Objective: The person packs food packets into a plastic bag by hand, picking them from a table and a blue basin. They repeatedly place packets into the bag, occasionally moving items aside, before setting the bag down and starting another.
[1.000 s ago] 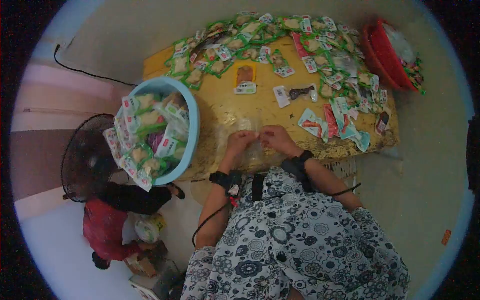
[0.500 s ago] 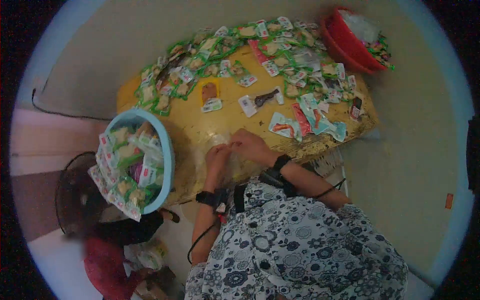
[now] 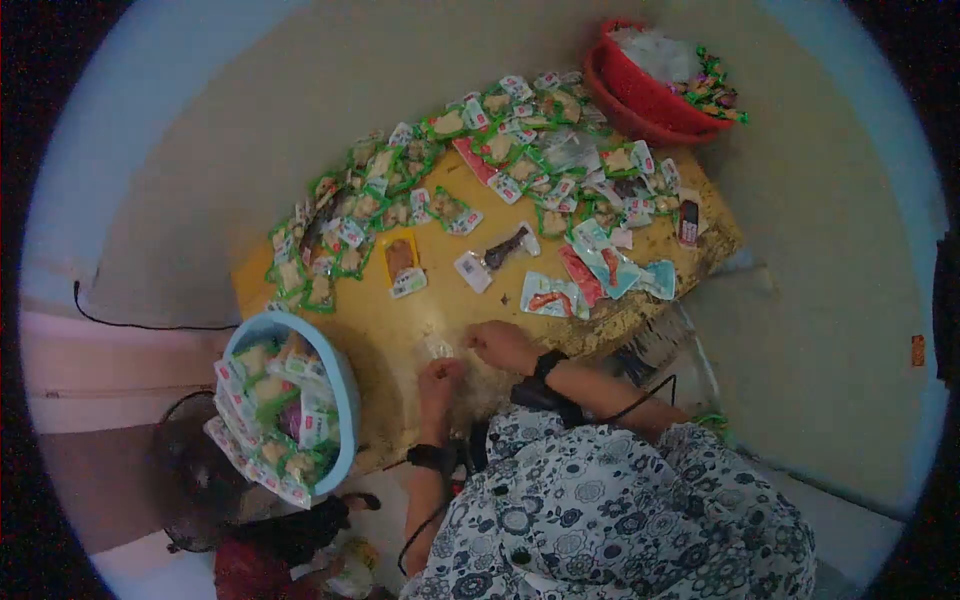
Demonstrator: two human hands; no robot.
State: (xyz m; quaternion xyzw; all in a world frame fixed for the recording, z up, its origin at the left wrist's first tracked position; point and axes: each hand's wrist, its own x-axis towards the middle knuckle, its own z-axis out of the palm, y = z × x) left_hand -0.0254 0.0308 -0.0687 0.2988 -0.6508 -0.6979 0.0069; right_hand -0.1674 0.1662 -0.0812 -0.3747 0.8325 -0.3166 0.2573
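Observation:
My left hand [image 3: 440, 378] is closed at the near edge of the yellow table, its fingers curled on a thin clear plastic bag [image 3: 438, 346]. Up and to the right, my right hand [image 3: 502, 348] pinches what looks like the same bag; its outline is faint and blurred. Beyond the hands lie a yellow-edged snack packet [image 3: 402, 264], a clear packet with a dark piece of food [image 3: 497, 256] and a pale blue packet with a reddish piece [image 3: 554, 296]. Pink and blue packets [image 3: 608, 262] overlap to the right.
Many green-edged snack packets [image 3: 385, 180] cover the table's far side. A light blue basin [image 3: 347, 410] heaped with packets stands at the left. Red basins [image 3: 640, 110] hold clear plastic and small wrapped pieces. A dark phone-like object [image 3: 689, 220] lies right. Another person's red clothing [image 3: 250, 570] shows below.
My hands, together before, have moved apart, the right one now higher than the left. The view has shifted, so the table's near side and the blue basin sit lower in it.

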